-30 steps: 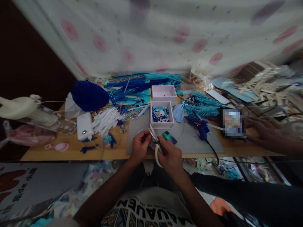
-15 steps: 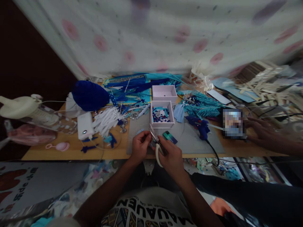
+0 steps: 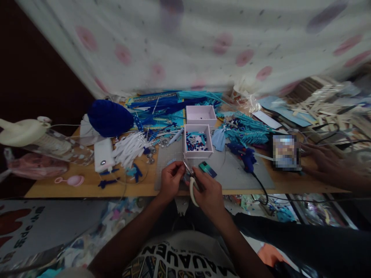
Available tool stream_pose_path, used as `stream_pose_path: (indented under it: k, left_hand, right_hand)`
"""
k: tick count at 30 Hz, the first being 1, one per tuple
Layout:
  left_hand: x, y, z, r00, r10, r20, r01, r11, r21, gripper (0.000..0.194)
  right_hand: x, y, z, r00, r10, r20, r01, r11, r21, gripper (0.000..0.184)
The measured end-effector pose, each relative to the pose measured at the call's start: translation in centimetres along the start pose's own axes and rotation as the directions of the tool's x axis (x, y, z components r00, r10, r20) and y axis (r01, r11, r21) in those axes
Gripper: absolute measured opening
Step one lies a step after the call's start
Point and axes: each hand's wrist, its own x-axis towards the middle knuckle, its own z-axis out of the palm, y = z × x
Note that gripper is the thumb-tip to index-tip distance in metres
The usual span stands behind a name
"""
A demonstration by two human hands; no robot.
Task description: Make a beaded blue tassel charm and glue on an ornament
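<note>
My right hand [image 3: 209, 193] is closed around scissors [image 3: 193, 189] with pale handles, their blades pointing up and left. The blade tips lie close to the fingertips of my left hand [image 3: 171, 178], which is pinched. What sits in that pinch is too small to make out. Just beyond the hands stands a white box [image 3: 198, 153] holding red and blue beads [image 3: 197, 146] and light blue strips. A green and blue card-like piece [image 3: 207, 169] lies on the grey cutting mat [image 3: 232, 172], right of the scissors.
A blue glue gun [image 3: 245, 156] with a black cable rests on the mat's right. Another person's hand [image 3: 321, 164] is beside a blurred-out screen [image 3: 286, 152]. White pipe-cleaner-like pieces [image 3: 131, 148], a power bank [image 3: 103, 155] and a second white box [image 3: 200, 115] stand around.
The view has shifted very slightly. Both hands and the scissors keep nearly the same pose, with the blade tips still by my left fingertips.
</note>
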Motion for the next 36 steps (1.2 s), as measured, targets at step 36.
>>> stream_pose_path:
  k: [36]
  left_hand:
    - [-0.09,-0.05,-0.01,1.0,-0.002,0.002,0.002,1.0,-0.028,0.03]
  right_hand:
    - [-0.09,-0.14,0.01,1.0,-0.007,-0.002,0.007,1.0,0.013,0.038]
